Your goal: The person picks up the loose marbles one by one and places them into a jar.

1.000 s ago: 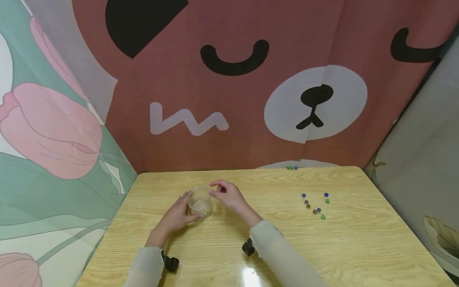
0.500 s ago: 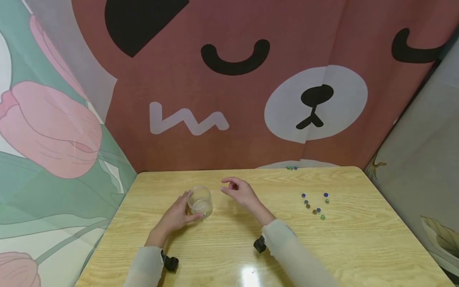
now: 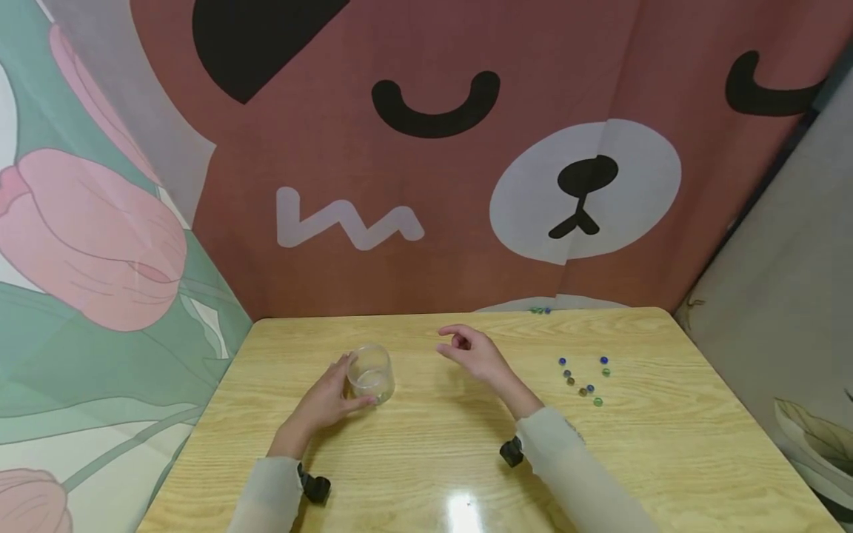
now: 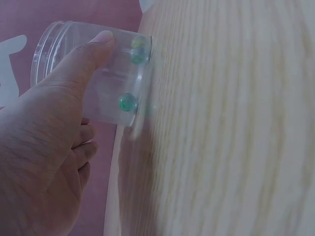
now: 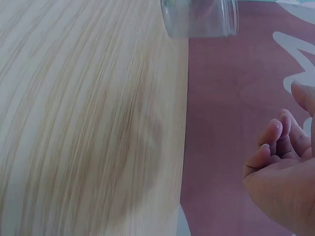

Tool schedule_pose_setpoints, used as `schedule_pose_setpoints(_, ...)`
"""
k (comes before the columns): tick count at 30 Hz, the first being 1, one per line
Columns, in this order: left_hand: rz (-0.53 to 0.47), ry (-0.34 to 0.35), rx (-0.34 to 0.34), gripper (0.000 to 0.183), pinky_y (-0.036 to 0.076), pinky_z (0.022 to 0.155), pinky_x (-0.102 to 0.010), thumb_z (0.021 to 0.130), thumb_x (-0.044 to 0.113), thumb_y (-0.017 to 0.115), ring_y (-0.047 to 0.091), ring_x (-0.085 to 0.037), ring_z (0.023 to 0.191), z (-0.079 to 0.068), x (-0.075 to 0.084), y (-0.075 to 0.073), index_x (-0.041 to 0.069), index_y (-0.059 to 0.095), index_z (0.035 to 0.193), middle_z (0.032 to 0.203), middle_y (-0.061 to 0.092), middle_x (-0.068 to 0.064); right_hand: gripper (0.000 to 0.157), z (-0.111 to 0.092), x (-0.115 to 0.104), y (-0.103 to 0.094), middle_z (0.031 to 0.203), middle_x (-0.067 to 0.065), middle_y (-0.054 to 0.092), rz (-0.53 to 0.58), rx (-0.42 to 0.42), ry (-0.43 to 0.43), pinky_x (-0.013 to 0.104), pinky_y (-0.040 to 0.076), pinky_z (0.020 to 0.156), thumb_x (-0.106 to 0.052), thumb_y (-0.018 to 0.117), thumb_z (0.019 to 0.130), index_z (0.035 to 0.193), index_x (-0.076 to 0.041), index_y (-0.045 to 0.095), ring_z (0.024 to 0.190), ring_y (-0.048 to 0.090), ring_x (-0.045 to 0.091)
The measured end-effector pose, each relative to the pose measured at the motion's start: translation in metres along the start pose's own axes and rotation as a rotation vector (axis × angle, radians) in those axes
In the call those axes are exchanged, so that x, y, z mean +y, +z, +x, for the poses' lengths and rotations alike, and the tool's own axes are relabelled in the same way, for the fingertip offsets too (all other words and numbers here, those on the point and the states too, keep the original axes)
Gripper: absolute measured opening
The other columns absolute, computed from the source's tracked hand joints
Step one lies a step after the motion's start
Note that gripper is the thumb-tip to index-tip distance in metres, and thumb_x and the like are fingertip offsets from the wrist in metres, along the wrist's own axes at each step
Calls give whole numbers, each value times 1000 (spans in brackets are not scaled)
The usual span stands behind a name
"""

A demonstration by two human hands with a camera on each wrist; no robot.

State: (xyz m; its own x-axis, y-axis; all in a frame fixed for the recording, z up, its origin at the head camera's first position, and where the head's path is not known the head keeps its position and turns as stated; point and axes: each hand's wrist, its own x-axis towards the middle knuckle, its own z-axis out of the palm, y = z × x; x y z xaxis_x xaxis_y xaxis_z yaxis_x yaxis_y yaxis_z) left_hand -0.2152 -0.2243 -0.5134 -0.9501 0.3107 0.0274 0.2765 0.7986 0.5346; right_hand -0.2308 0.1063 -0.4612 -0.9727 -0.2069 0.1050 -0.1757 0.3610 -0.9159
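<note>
A clear plastic jar (image 3: 373, 370) stands upright on the wooden table, its top uncovered. My left hand (image 3: 325, 400) grips it from the left side, thumb near the base in front and fingers round the back. Through the wall in the left wrist view, greenish marbles (image 4: 128, 102) lie on the jar's bottom. To the right of the jar, my right hand (image 3: 476, 357) hovers over the table with loosely bent fingers. Nothing shows between its thumb and forefinger. Further right, several blue, green and brownish marbles (image 3: 589, 389) lie scattered on the table.
A few more marbles (image 3: 540, 310) sit at the table's back edge, against the bear-print curtain (image 3: 426, 281). The wooden table (image 3: 413, 459) has a flower-print curtain (image 3: 100, 244) at its left and a pale one (image 3: 780, 259) at its right.
My right hand has left the jar's rim and moved right toward the scattered marbles. The left hand and the jar have stayed in place.
</note>
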Motion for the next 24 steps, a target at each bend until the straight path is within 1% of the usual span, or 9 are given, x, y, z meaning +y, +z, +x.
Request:
schedule_pose_setpoints(3, -2, 8, 1, 108, 27, 115, -68, 84, 60, 75, 22, -54, 147, 0, 0, -1, 4, 23, 160, 162, 22, -32, 30, -4, 1, -10, 89, 3, 54, -5, -3, 8, 28, 39, 62, -28, 71, 97, 125, -18, 68, 72, 46, 18)
schedule_pose_setpoints(9, 21, 8, -5, 108, 28, 114, -68, 85, 60, 74, 22, -55, 146, 0, -1, -1, 3, 22, 160, 162, 21, -32, 37, -13, 7, -32, 90, 3, 55, -35, -13, 20, 28, 41, 62, -31, 72, 97, 129, -14, 66, 74, 47, 17)
schedule_pose_setpoints(13, 9, 16, 5, 107, 28, 114, -69, 85, 58, 76, 23, -55, 146, 0, -1, -1, 3, 23, 160, 161, 22, -33, 39, -20, 12, -48, 92, 4, 56, -50, -12, 26, 28, 41, 62, -31, 71, 97, 130, -11, 65, 75, 47, 18)
schedule_pose_setpoints(18, 2, 25, 13, 106, 28, 115, -68, 85, 58, 76, 23, -55, 146, 0, 0, -2, 3, 24, 160, 161, 22, -33, 42, -30, 18, -67, 94, 6, 56, -61, -12, 63, 29, 41, 62, -35, 71, 97, 132, -12, 64, 75, 46, 20)
schedule_pose_setpoints(20, 4, 27, 12, 106, 27, 115, -68, 85, 58, 75, 23, -55, 146, 0, 0, -2, 3, 24, 160, 161, 22, -33, 43, -33, 21, -74, 94, 6, 55, -75, -12, 71, 29, 41, 62, -36, 71, 97, 132, -12, 64, 76, 47, 20)
schedule_pose_setpoints(24, 3, 28, 6, 108, 27, 115, -67, 85, 60, 74, 22, -54, 147, 0, -1, -1, 3, 23, 160, 161, 22, -32, 44, -40, 27, -86, 93, 6, 55, -136, -10, 52, 29, 41, 62, -36, 70, 97, 132, -10, 63, 76, 48, 20)
